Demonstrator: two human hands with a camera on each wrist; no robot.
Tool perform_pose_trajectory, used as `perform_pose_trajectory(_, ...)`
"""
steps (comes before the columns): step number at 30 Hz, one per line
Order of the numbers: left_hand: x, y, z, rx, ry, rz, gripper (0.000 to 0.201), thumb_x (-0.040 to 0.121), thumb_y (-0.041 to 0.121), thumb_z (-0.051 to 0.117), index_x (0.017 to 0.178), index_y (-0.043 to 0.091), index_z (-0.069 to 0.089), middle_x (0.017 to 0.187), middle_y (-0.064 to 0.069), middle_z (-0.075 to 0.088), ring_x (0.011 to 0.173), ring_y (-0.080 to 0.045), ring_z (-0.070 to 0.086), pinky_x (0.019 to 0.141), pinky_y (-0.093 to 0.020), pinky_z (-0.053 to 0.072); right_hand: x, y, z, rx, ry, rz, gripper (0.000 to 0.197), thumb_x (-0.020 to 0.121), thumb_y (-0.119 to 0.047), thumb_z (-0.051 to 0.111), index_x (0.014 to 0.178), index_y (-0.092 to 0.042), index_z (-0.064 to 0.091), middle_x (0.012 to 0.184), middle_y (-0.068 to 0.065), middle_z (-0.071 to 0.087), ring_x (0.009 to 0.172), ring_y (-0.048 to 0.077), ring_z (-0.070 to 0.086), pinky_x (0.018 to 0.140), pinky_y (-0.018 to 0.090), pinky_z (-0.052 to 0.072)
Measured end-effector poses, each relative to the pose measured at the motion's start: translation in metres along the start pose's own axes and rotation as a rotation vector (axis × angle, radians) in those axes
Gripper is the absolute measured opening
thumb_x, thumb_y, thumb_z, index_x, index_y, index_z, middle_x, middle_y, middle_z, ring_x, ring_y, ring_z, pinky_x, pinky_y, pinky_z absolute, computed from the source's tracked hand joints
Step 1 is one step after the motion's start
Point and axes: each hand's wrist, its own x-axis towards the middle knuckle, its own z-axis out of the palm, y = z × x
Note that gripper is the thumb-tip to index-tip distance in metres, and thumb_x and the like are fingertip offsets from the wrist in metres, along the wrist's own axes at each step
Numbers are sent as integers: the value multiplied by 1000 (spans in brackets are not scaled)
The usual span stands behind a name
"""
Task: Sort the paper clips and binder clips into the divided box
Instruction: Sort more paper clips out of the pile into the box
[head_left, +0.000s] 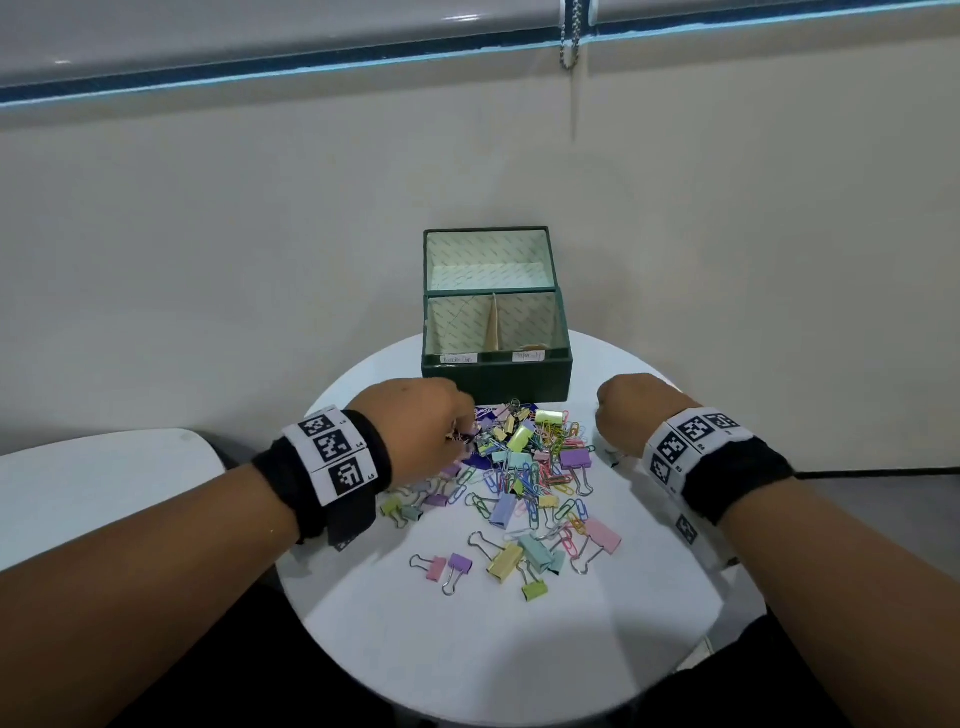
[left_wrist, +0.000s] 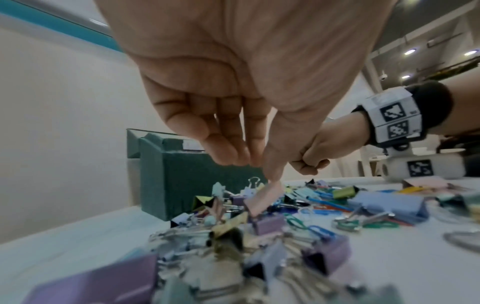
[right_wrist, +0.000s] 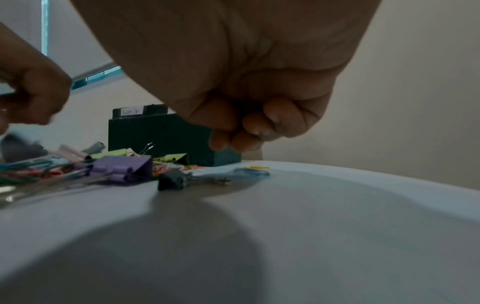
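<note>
A dark green divided box (head_left: 496, 376) stands open at the back of the round white table (head_left: 493, 649), its lid (head_left: 488, 260) upright against the wall. Labels mark a left and a right compartment. A pile of pastel binder clips and coloured paper clips (head_left: 524, 467) is spread in front of it. My left hand (head_left: 460, 434) reaches down into the pile's left side; in the left wrist view my left hand (left_wrist: 255, 168) pinches the top edge of a pink binder clip (left_wrist: 265, 197) between thumb and fingertips. My right hand (head_left: 605, 426) hovers just right of the pile, fingers curled into a fist (right_wrist: 233, 142) with nothing visible in it.
Several binder clips (head_left: 519, 564) lie apart, nearer to me. A purple binder clip (right_wrist: 122, 167) and a dark one (right_wrist: 172, 182) lie left of my right hand. A second white surface (head_left: 93, 483) sits lower left. The wall is close behind the box.
</note>
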Motion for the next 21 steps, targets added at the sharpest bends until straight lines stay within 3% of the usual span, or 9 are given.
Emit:
perform_pose_trajectory(2, -2, 7, 2, 24, -51, 50, 11, 92, 34, 55, 88, 30, 64, 86, 11, 61, 77, -13, 58, 69, -29, 51, -1, -1, -1, -9, -17, 2, 18, 88, -11, 53, 71, -18, 52, 78, 0, 58, 73, 18, 55, 65, 26, 44)
perform_pose_trajectory(4, -6, 14, 6, 28, -142, 70, 19, 91, 43, 57, 87, 26, 66, 83, 10, 64, 75, -13, 58, 71, -29, 52, -4, 0, -3, -38, -2, -3, 8, 85, -11, 55, 81, -17, 58, 79, -3, 57, 74, 16, 56, 62, 25, 42)
perform_pose_trajectory(6, -8, 20, 12, 34, -197, 80, 28, 88, 52, 58, 84, 24, 61, 81, 10, 58, 74, -14, 54, 68, -28, 48, -5, 3, -3, -56, 28, 6, 14, 83, -14, 57, 97, -16, 60, 88, -3, 57, 80, 18, 57, 67, 28, 49)
perform_pose_trajectory(8, -9, 25, 16, 37, -213, 112, 25, 89, 50, 58, 103, 30, 66, 90, 11, 55, 82, -14, 53, 71, -27, 44, -5, 5, -3, -49, 38, 24, 23, 83, -18, 60, 106, -21, 58, 97, -2, 54, 87, 21, 58, 77, 33, 54)
perform_pose_trajectory(10, -8, 27, 17, 17, -222, 149, 27, 93, 40, 58, 119, 34, 65, 105, 10, 60, 93, -14, 55, 78, -26, 44, -5, 6, -2, -73, 13, 5, 22, 84, -19, 64, 106, -18, 62, 98, -2, 60, 88, 20, 60, 74, 29, 51)
perform_pose_trajectory(12, -8, 28, 18, 0, -217, 169, 19, 95, 32, 57, 111, 32, 67, 108, 10, 63, 91, -13, 54, 77, -25, 43, -4, 6, 0, -90, -11, -24, 19, 85, -15, 66, 104, -18, 65, 101, -1, 66, 89, 19, 61, 72, 26, 45)
perform_pose_trajectory(14, -8, 27, 19, 8, -214, 182, 12, 95, 27, 56, 101, 32, 65, 103, 9, 64, 87, -13, 54, 74, -26, 44, -4, 5, 1, -57, -6, -36, 23, 84, -11, 65, 105, -19, 64, 105, -1, 66, 90, 17, 58, 73, 25, 43)
perform_pose_trajectory(17, -9, 20, 19, 2, -240, 140, 23, 93, 17, 51, 102, 34, 63, 98, 12, 64, 88, -15, 58, 78, -30, 52, -4, 3, -1, -39, 33, -25, 30, 81, -13, 69, 110, -21, 63, 104, -2, 62, 90, 17, 57, 74, 26, 46)
perform_pose_trajectory(21, -7, 3, 14, -170, -216, 36, 25, 88, 12, 56, 98, 34, 64, 82, 19, 60, 78, -5, 57, 68, -18, 45, -5, 6, 1, -79, 18, 25, 25, 75, -23, 73, 97, -21, 63, 90, -4, 64, 82, 16, 60, 65, 24, 47)
